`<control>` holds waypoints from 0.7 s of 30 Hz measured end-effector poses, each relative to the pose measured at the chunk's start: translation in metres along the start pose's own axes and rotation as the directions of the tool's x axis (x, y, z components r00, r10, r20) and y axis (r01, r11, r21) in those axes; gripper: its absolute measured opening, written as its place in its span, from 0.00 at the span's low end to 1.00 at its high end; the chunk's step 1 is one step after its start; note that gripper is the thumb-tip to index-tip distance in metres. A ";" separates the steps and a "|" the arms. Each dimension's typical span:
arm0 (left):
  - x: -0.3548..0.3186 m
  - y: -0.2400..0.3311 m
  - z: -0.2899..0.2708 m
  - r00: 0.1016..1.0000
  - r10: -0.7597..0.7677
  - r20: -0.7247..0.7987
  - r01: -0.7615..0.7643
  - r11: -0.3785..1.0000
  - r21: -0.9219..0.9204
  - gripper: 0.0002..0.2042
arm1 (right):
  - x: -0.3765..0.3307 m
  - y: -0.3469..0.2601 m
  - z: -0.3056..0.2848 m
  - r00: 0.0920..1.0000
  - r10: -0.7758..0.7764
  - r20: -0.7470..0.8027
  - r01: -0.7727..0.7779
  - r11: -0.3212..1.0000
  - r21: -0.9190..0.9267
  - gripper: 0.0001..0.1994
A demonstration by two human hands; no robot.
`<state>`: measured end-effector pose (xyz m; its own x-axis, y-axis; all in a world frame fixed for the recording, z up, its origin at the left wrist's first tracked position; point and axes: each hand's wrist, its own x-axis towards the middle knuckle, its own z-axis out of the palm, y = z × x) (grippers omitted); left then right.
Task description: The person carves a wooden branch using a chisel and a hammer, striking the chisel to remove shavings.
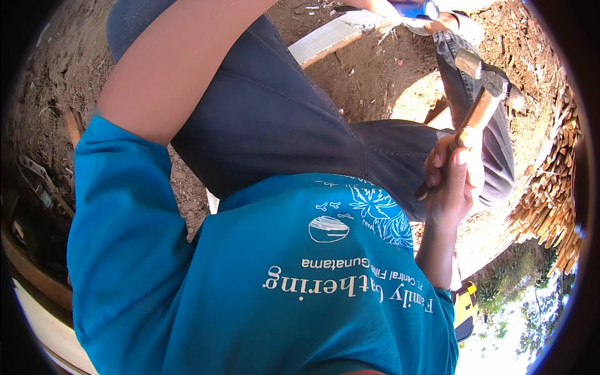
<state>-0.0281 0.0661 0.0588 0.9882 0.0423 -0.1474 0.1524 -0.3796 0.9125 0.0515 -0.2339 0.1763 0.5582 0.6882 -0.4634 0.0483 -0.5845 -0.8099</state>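
1. Hands: 2 — left hand [374, 5], right hand [455, 181]
2. Hammer [480, 111]: 1
3. Blue cylindrical object [414, 10]: 1
4. Teal shirt [250, 237]: 1
5. Stick pile [555, 184]: 1 — individual sticks too many to count

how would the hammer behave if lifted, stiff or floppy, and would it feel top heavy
The hammer would likely stay stiff, since its wooden handle looks solid. It would probably feel heavy at one end, where the chunky grey head looks like metal.

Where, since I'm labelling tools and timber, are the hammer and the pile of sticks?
Hammer [480, 112], head camera view: on its wooden handle.
Pile of sticks [553, 195], head camera view: on its middle.
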 end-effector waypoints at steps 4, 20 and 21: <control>0.005 -0.008 0.001 0.988 -0.057 -0.142 0.064 0.997 0.047 0.14 | 0.009 0.005 -0.016 1.000 0.020 -0.022 -0.017 0.989 0.147 0.14; 0.008 -0.035 0.031 0.983 0.069 -0.171 -0.127 0.925 -0.357 0.13 | 0.072 0.028 -0.028 0.994 -0.105 -0.037 0.111 0.909 0.401 0.14; 0.011 -0.034 0.026 0.984 0.108 -0.144 -0.149 0.937 -0.316 0.13 | 0.073 0.028 -0.029 0.996 -0.085 -0.030 0.090 0.919 0.384 0.15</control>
<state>-0.0231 0.0556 0.0167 0.9910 0.1338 0.0084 0.0010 -0.0697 0.9976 0.1171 -0.2125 0.1306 0.5769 0.7222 -0.3816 -0.2230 -0.3102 -0.9242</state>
